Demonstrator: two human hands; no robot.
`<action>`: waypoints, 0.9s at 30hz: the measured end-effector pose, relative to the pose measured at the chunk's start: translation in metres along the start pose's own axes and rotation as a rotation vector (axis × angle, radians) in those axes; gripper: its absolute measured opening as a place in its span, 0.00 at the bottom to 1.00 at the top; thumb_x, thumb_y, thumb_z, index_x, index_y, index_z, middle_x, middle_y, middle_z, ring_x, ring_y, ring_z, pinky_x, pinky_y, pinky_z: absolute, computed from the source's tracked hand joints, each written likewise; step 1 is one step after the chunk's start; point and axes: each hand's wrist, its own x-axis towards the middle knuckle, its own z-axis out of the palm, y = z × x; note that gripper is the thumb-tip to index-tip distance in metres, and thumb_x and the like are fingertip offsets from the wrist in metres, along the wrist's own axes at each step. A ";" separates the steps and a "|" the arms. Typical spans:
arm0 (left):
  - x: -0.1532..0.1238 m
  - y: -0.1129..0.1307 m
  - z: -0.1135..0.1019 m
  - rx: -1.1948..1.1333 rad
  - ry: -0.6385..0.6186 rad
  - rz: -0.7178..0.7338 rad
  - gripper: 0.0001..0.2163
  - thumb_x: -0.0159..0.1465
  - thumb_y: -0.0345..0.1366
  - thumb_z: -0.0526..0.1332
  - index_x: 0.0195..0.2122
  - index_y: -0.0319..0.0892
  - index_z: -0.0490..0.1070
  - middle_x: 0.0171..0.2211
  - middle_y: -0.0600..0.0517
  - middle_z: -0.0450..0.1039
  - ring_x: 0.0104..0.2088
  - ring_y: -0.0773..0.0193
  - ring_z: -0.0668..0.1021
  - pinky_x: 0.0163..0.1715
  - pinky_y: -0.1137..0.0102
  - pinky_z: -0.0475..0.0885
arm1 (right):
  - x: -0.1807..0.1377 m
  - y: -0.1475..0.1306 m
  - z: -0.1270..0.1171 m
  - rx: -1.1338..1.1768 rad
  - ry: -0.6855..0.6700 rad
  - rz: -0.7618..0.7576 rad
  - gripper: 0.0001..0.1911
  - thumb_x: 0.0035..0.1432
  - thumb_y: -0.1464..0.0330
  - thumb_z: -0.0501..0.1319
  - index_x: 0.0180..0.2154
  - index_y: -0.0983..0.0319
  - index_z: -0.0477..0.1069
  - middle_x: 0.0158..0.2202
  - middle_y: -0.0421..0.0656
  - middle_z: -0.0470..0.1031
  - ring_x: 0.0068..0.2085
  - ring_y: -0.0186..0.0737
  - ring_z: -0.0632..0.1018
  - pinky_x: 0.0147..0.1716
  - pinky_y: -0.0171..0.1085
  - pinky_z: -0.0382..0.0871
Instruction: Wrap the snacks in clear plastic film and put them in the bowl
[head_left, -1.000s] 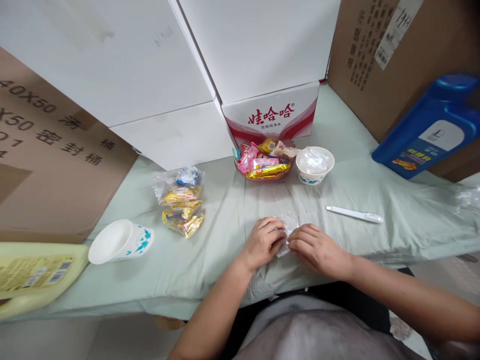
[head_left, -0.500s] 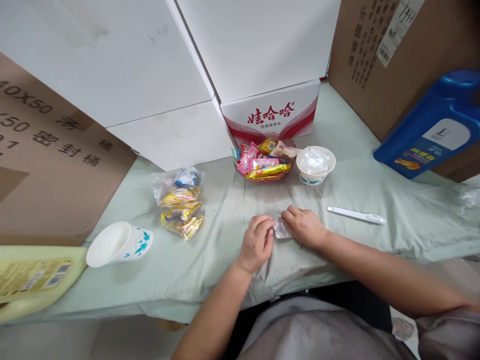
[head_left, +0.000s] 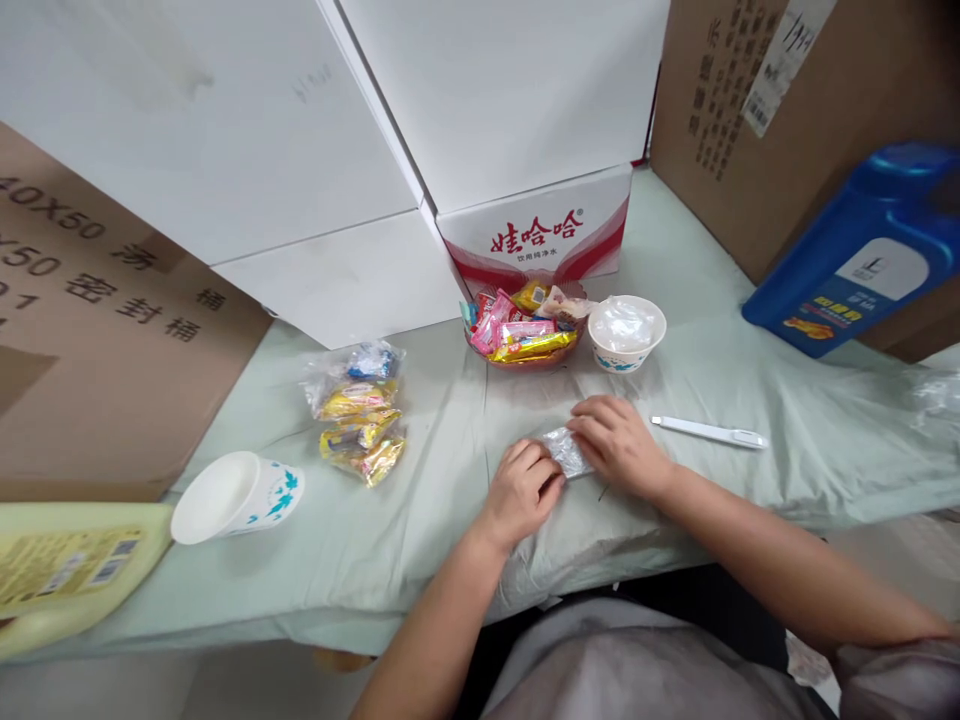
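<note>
A small clear plastic bag (head_left: 564, 452) lies crumpled on the pale green cloth (head_left: 420, 520) between my hands. My left hand (head_left: 523, 490) pinches its near left end with curled fingers. My right hand (head_left: 616, 444) presses on its right part, fingers bent over it. Behind them stands a red bowl of wrapped candies (head_left: 521, 335) and a white paper bowl (head_left: 626, 332) stuffed with clear plastic bags.
A white pen (head_left: 709, 432) lies right of my right hand. Bagged snacks (head_left: 358, 415) and a tipped paper cup (head_left: 238, 492) sit to the left, a yellow jug (head_left: 67, 570) at far left, a blue jug (head_left: 862, 255) at right. Cardboard and white boxes (head_left: 360, 150) wall the back.
My right hand has moved forward and up over the plastic bag, then slightly right. My left hand stays at the bag's left end. The bag is now rolled narrower.
</note>
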 end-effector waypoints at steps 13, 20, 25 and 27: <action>-0.003 -0.008 -0.006 -0.092 0.219 -0.108 0.06 0.66 0.31 0.56 0.34 0.42 0.71 0.32 0.50 0.71 0.35 0.63 0.75 0.36 0.68 0.73 | 0.019 0.019 -0.043 -0.037 0.167 -0.024 0.16 0.68 0.71 0.50 0.50 0.62 0.74 0.50 0.51 0.76 0.50 0.46 0.74 0.50 0.46 0.69; -0.002 -0.007 -0.004 -0.099 0.169 -0.101 0.06 0.65 0.30 0.56 0.34 0.42 0.72 0.33 0.50 0.72 0.35 0.64 0.76 0.37 0.68 0.73 | 0.084 0.079 -0.077 -0.266 -0.253 0.416 0.27 0.70 0.56 0.44 0.49 0.64 0.76 0.52 0.53 0.75 0.55 0.53 0.72 0.51 0.48 0.64; -0.003 -0.007 -0.002 -0.104 0.143 -0.118 0.06 0.64 0.30 0.57 0.34 0.41 0.73 0.33 0.50 0.73 0.35 0.64 0.76 0.37 0.68 0.74 | 0.094 0.090 -0.069 -0.248 -0.599 0.487 0.39 0.65 0.43 0.39 0.47 0.63 0.77 0.50 0.53 0.77 0.53 0.54 0.74 0.45 0.45 0.66; -0.003 -0.008 -0.001 -0.114 0.134 -0.118 0.06 0.64 0.30 0.57 0.34 0.41 0.73 0.32 0.50 0.73 0.35 0.63 0.76 0.37 0.68 0.73 | 0.095 0.091 -0.066 -0.274 -0.614 0.487 0.40 0.64 0.42 0.42 0.49 0.65 0.76 0.52 0.55 0.76 0.54 0.56 0.74 0.46 0.46 0.66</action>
